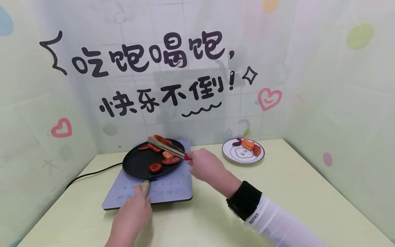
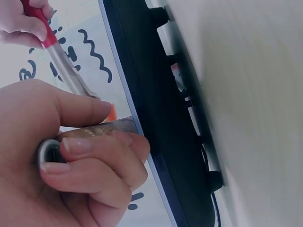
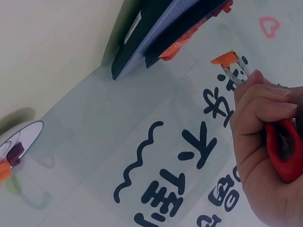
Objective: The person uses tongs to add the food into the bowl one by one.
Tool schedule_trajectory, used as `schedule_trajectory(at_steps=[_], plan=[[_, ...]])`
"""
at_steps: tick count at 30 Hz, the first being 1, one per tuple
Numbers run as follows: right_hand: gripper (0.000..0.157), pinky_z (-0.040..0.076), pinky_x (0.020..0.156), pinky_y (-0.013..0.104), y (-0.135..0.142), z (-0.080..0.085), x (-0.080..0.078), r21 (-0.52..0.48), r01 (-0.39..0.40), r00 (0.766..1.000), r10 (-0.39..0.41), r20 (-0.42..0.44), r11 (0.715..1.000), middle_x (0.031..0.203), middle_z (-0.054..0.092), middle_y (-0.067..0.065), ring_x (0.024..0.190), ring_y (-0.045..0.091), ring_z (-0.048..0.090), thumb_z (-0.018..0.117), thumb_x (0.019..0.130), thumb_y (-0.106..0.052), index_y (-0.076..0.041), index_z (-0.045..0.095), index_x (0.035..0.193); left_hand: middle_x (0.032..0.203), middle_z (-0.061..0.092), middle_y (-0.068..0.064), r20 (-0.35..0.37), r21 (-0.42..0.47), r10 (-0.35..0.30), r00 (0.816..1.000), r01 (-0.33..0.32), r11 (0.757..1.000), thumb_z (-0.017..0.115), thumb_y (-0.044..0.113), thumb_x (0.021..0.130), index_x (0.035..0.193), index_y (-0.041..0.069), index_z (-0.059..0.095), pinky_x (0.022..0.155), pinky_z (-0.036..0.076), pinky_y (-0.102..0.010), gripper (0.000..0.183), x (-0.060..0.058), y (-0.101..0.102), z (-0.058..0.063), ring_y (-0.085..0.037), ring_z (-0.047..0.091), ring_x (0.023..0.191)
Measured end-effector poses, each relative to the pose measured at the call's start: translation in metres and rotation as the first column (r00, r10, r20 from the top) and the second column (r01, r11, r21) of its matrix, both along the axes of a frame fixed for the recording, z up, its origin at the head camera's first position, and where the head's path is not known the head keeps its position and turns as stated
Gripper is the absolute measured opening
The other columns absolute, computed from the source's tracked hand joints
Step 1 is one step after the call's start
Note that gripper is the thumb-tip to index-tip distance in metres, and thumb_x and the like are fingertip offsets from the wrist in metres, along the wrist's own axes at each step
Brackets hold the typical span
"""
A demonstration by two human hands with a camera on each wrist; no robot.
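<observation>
My left hand (image 1: 132, 214) grips the wooden handle (image 1: 145, 188) of a black frying pan (image 1: 137, 163); its fingers curl round it in the left wrist view. In my right hand (image 1: 207, 166) is a pair of metal tongs (image 1: 172, 149) with red grips (image 3: 284, 149), tilted over the far side of the pan. An orange food piece (image 3: 225, 58) sits at the tong tips, raised above the pan. Inside the pan lie a round red piece (image 1: 155, 167), a scored reddish piece (image 1: 171, 160), an orange striped piece (image 1: 168, 154) and red pieces (image 1: 148, 147) at the back, partly hidden by the tongs.
Under the pan is a flat induction cooker (image 1: 135, 202), its black cord (image 1: 92, 174) running left. A white plate (image 1: 228, 155) at the back right bears a purple piece (image 1: 237, 142), an orange piece (image 1: 248, 144) and a reddish-brown piece (image 1: 256, 150). Printed curtains (image 1: 197, 127) border the table.
</observation>
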State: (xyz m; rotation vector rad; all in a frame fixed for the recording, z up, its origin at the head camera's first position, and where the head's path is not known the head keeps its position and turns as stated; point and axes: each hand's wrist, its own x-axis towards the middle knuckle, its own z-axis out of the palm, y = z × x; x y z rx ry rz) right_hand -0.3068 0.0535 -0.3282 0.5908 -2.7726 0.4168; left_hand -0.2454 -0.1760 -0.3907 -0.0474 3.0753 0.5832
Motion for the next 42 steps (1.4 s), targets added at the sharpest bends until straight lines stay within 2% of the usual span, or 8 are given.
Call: schedule_trajectory(at_steps=[4, 9, 16, 23, 36, 42], plan=[[0.005, 0.042, 0.050, 0.025, -0.009, -0.010, 0.001, 0.047, 0.009, 1.000, -0.010, 0.026, 0.999, 0.074, 0.061, -0.008, 0.062, 0.011, 0.054, 0.061, 0.091, -0.017, -0.020, 0.065, 0.090, 0.101, 0.058, -0.037, 0.006, 0.000, -0.004, 1.000, 0.004, 1.000, 0.040, 0.026, 0.102, 0.140, -0.009, 0.021, 0.055, 0.045, -0.046, 0.055, 0.000, 0.000, 0.000, -0.027, 0.054, 0.065], [0.007, 0.041, 0.048, 0.026, -0.014, -0.019, 0.001, 0.081, 0.030, 0.998, -0.034, 0.048, 0.996, 0.073, 0.059, -0.007, 0.061, 0.011, 0.053, 0.063, 0.090, -0.018, -0.019, 0.067, 0.096, 0.108, 0.056, -0.040, 0.002, -0.006, -0.010, 1.000, 0.010, 1.000, 0.040, 0.027, 0.103, 0.144, -0.008, 0.018, 0.059, 0.047, -0.051, 0.058, 0.000, 0.001, 0.002, -0.031, 0.058, 0.070], [0.006, 0.041, 0.049, 0.026, -0.015, -0.026, -0.001, 0.103, 0.057, 0.996, -0.064, 0.066, 0.993, 0.073, 0.058, -0.009, 0.062, 0.011, 0.052, 0.064, 0.088, -0.017, -0.020, 0.067, 0.094, 0.100, 0.058, -0.037, 0.019, -0.003, 0.000, 1.000, 0.000, 1.000, 0.040, 0.027, 0.103, 0.140, -0.010, 0.020, 0.056, 0.046, -0.048, 0.057, 0.001, 0.001, 0.003, -0.028, 0.056, 0.065], [0.005, 0.042, 0.050, 0.026, -0.017, -0.030, -0.002, 0.132, 0.065, 0.995, -0.075, 0.071, 0.989, 0.074, 0.059, -0.009, 0.062, 0.011, 0.052, 0.064, 0.090, -0.021, -0.020, 0.066, 0.095, 0.088, 0.059, -0.030, 0.043, -0.001, 0.003, 0.999, -0.003, 1.000, 0.041, 0.026, 0.103, 0.138, -0.010, 0.022, 0.050, 0.042, -0.040, 0.054, 0.000, 0.003, 0.003, -0.026, 0.050, 0.060], [0.004, 0.043, 0.052, 0.027, -0.019, -0.032, -0.002, 0.141, 0.067, 0.994, -0.078, 0.073, 0.988, 0.073, 0.058, -0.007, 0.063, 0.011, 0.052, 0.066, 0.088, -0.022, -0.019, 0.064, 0.090, 0.084, 0.059, -0.028, 0.034, -0.005, 0.005, 0.999, -0.005, 1.000, 0.041, 0.025, 0.102, 0.135, -0.010, 0.024, 0.051, 0.042, -0.041, 0.051, 0.000, 0.003, 0.004, -0.026, 0.050, 0.059], [0.007, 0.043, 0.051, 0.028, -0.019, -0.029, 0.000, 0.126, 0.076, 0.991, -0.089, 0.101, 0.989, 0.072, 0.057, -0.005, 0.062, 0.012, 0.052, 0.066, 0.089, -0.023, -0.016, 0.063, 0.091, 0.083, 0.058, -0.026, 0.041, 0.002, 0.009, 0.999, -0.010, 1.000, 0.041, 0.025, 0.102, 0.135, -0.009, 0.024, 0.050, 0.042, -0.041, 0.051, 0.001, 0.003, 0.005, -0.026, 0.049, 0.059]])
